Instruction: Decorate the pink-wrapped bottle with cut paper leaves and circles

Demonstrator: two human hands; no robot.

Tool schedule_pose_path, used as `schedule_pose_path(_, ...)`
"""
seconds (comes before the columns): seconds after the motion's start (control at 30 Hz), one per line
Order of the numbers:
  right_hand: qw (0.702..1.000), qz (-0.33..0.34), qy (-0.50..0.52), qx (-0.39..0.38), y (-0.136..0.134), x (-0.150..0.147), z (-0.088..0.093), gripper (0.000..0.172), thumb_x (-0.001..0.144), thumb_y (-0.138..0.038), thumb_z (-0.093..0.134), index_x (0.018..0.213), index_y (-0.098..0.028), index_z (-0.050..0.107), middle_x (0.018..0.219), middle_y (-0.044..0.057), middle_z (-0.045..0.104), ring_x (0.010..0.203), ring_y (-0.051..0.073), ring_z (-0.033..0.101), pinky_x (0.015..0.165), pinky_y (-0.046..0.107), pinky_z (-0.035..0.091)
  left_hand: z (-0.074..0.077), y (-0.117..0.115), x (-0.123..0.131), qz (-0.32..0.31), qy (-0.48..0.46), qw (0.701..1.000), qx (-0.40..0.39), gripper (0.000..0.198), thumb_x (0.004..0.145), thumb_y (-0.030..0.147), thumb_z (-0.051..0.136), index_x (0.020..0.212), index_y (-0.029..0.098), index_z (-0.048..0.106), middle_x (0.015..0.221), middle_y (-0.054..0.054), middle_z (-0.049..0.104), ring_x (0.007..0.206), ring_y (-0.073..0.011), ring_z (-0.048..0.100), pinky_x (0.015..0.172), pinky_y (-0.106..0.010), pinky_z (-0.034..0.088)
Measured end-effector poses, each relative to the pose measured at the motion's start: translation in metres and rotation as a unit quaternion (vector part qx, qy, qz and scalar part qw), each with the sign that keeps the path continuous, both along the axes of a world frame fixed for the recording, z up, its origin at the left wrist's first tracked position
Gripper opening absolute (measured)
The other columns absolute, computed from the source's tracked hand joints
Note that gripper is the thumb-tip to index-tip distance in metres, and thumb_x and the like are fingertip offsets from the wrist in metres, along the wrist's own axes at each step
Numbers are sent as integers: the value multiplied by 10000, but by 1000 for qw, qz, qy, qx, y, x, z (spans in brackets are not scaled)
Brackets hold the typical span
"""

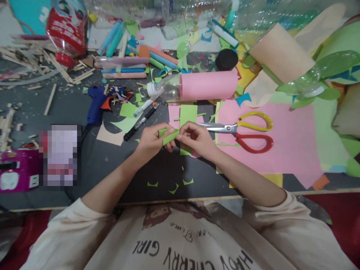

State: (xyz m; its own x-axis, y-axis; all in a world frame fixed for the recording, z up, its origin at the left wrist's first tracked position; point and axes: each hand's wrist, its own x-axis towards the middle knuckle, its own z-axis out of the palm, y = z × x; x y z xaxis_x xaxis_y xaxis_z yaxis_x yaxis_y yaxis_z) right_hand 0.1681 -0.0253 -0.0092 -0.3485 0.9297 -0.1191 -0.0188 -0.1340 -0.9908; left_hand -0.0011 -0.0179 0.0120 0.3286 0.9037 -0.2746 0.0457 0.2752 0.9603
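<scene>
Both my hands meet over the middle of the dark table (92, 165). My left hand (152, 141) and my right hand (195, 138) pinch the two ends of a small folded strip of green paper (169, 136), fingers closed on it. Under and behind the hands lies a larger green paper piece (188, 114) on a pink sheet (284, 144). Scissors (247, 133) with one yellow and one red handle lie shut on the pink sheet, just right of my right hand.
A clear bottle wrapped in pink paper (206, 85) lies behind the hands. A black pen (140, 122) and blue glue gun (97, 102) sit to the left. Green offcuts (174, 185) dot the near edge. Wooden sticks (53, 63), coloured paper rolls (135, 62) and plastic bottles crowd the back.
</scene>
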Motion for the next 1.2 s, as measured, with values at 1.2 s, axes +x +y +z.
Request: schedule_pose_path(1.2,994,-31,93,-54,5,2,1,418,712,-474,757,731,-217,428,538,-115,477,393,34,469,397,171,344,-7,1,-2,29,35,996,70,358,804,499,659,776,143,643,650,-21,711,481,-96,637,513,-191,540)
